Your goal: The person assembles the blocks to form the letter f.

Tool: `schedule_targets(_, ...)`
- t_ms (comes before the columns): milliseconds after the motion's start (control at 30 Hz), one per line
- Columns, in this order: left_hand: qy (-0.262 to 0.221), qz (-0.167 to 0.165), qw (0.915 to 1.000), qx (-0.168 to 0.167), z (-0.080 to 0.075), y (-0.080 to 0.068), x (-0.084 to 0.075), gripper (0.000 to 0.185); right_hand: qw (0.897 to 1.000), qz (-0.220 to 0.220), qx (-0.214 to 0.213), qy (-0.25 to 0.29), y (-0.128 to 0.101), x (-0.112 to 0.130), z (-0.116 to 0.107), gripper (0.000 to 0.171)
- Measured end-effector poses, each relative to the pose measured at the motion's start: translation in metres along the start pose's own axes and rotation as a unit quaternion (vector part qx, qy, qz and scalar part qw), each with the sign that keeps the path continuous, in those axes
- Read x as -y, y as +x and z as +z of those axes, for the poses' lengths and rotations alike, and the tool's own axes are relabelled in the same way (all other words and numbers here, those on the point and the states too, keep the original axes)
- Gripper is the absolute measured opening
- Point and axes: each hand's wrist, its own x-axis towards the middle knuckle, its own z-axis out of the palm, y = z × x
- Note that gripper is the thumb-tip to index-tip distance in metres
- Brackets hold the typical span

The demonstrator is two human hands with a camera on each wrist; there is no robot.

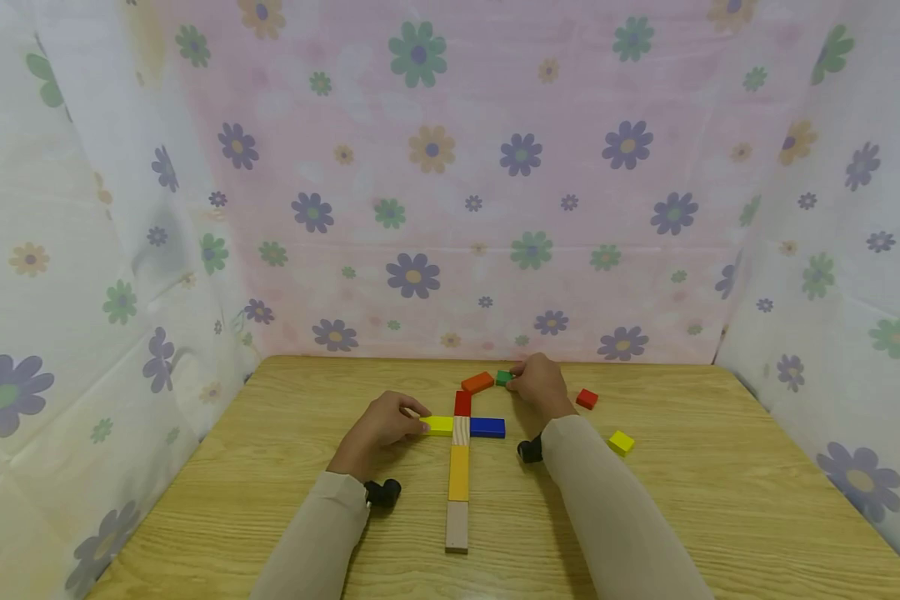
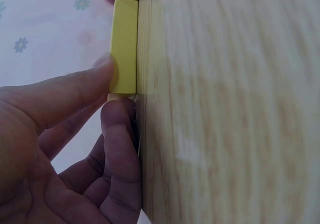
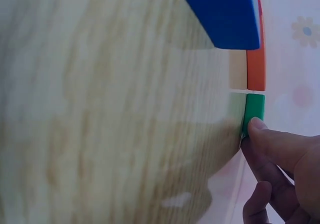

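Observation:
Flat wooden blocks form a cross on the table. Its centre is a striped plain-wood block, with a red block behind it and a blue block to its right. My left hand holds the outer end of the yellow block on the left side, thumb on its face and curled fingers at its end. Farther back, my right hand pinches a small green block between thumb and fingers. A narrow gap separates the green block from an orange block that lies slanted near the red one.
An amber block and a pale wood block continue the line toward me. Right of my right hand lie a small red block and a small yellow block. A flowered cloth hangs behind the wooden table.

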Motion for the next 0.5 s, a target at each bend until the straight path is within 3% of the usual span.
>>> schedule_targets(500,0.005,-0.005,1.0,0.0,-0.0002,-0.0005,-0.0014,0.019,1.0,-0.017,-0.004,-0.003,-0.0037,0.0006,-0.0005,0.036)
